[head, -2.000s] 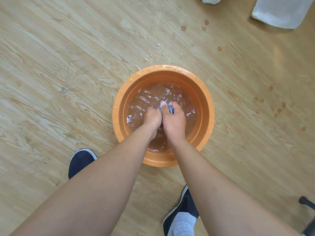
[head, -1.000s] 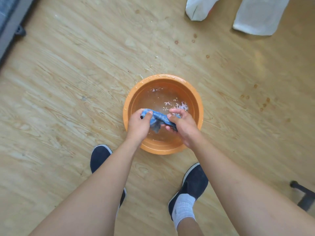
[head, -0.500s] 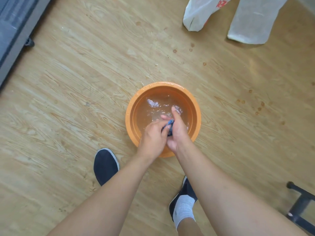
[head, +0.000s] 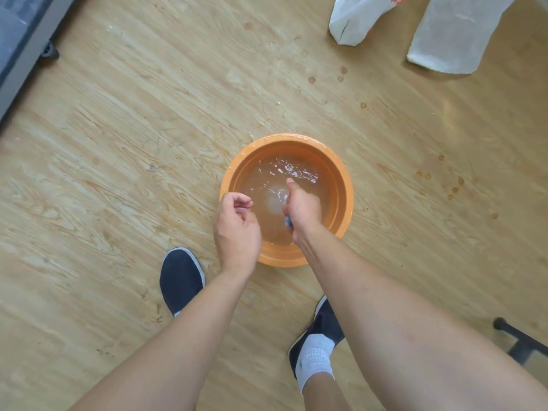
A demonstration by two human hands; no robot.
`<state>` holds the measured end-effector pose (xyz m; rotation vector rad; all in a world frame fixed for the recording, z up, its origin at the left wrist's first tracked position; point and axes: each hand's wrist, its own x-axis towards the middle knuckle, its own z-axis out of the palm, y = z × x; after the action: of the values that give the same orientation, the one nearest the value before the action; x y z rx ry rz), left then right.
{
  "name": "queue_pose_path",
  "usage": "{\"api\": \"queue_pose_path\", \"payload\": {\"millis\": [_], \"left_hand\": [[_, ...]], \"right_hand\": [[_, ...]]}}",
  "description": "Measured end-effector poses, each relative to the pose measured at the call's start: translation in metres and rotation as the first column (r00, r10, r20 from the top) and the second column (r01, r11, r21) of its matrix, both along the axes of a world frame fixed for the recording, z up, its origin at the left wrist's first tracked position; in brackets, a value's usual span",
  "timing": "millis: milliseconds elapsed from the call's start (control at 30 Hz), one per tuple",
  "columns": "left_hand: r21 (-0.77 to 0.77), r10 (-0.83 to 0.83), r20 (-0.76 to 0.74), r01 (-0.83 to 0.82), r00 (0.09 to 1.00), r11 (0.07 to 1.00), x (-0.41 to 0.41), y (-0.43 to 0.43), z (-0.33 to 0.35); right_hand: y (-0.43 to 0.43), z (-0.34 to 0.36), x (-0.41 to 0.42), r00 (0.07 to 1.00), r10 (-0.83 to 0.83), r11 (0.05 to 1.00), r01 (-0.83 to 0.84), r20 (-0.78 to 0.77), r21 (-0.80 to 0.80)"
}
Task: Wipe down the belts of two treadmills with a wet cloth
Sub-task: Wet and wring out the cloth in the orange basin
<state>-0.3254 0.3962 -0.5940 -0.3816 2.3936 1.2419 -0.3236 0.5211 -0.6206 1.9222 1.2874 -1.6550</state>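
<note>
1. Head view, the hands: the right hand (head: pixel 302 207) is closed in a fist over the water, thumb stuck out away from the person. It grips the blue cloth (head: pixel 287 221). Only a small blue bit of it shows, at the heel of the hand, and the rest is hidden in the fist.
2. The left hand (head: pixel 237 229) is just beside the right one and apart from it. Its fingers are loosely curled toward the thumb and hold nothing. It hangs over the near left part of the rim.
3. Under both hands stands a round orange plastic basin (head: pixel 347 188) on the floor. The water (head: pixel 281 179) in it is rippled, with bright glints beyond the right thumb. The cloth is held above this water, toward the near side of the basin.
4. The wood-look floor (head: pixel 118 173) runs all round. Small round spots (head: pixel 453 185) dot it well to the right of the right hand, and more lie beyond the basin.
5. Nearer the person than the left hand is a dark navy shoe (head: pixel 181 280). Beneath the right forearm is the other shoe (head: pixel 329 324), with a white sock (head: pixel 314 357).
6. Far beyond the right hand lie a white plastic bag (head: pixel 355 19) with red print and, to its right, a pale translucent bag (head: pixel 453 34).
7. Far beyond the left hand, in the corner, a grey machine frame (head: pixel 26 51) is cut off by the edge.
8. Well to the right of the right forearm is a black metal leg (head: pixel 522 339).
</note>
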Motion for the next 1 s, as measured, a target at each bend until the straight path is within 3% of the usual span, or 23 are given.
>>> {"api": "queue_pose_path", "payload": {"millis": [133, 300, 433, 533, 600, 700, 733, 800, 900, 1000], "left_hand": [[-0.040, -0.063, 0.006, 0.063, 0.998, 0.997, -0.006, -0.003, -0.011], [-0.045, -0.067, 0.041, 0.069, 0.997, 0.997, -0.014, 0.000, -0.011], [0.102, -0.271, 0.040, 0.266, 0.962, 0.959, -0.011, 0.010, 0.003], [0.268, -0.413, 0.199, 0.356, 0.889, 0.895, -0.009, 0.031, 0.005], [0.301, -0.401, 0.338, 0.306, 0.852, 0.903, -0.009, 0.041, -0.001], [0.215, -0.112, 0.439, 0.017, 0.891, 0.977, -0.013, 0.045, -0.015], [0.217, 0.011, 0.466, -0.126, 0.885, 0.968, -0.017, 0.044, -0.019], [0.242, 0.168, 0.488, -0.317, 0.857, 0.917, -0.025, 0.044, -0.021], [0.189, 0.168, 0.454, -0.278, 0.875, 0.942, -0.034, 0.049, -0.017], [0.074, 0.118, 0.405, -0.161, 0.907, 0.984, -0.034, 0.056, -0.007]], "right_hand": [[0.003, 0.000, 0.003, 0.995, 0.058, 0.998, -0.061, -0.075, -0.036], [0.018, 0.007, 0.009, 0.995, -0.069, 0.987, 0.059, -0.070, -0.147], [0.023, 0.014, 0.018, 0.986, -0.033, 0.977, -0.002, -0.161, -0.211], [0.019, 0.024, 0.018, 0.945, -0.161, 0.918, 0.037, -0.286, -0.395], [0.016, 0.034, 0.020, 0.922, -0.230, 0.863, 0.045, -0.313, -0.503], [0.018, 0.049, 0.029, 0.853, -0.425, 0.737, 0.131, -0.304, -0.663], [0.021, 0.053, 0.033, 0.861, -0.417, 0.755, 0.150, -0.291, -0.638], [0.029, 0.052, 0.044, 0.939, -0.214, 0.897, 0.080, -0.269, -0.435], [0.037, 0.048, 0.055, 0.979, 0.023, 0.987, -0.054, -0.202, -0.150], [0.038, 0.044, 0.058, 0.979, 0.082, 0.986, -0.107, -0.187, -0.125]]}}
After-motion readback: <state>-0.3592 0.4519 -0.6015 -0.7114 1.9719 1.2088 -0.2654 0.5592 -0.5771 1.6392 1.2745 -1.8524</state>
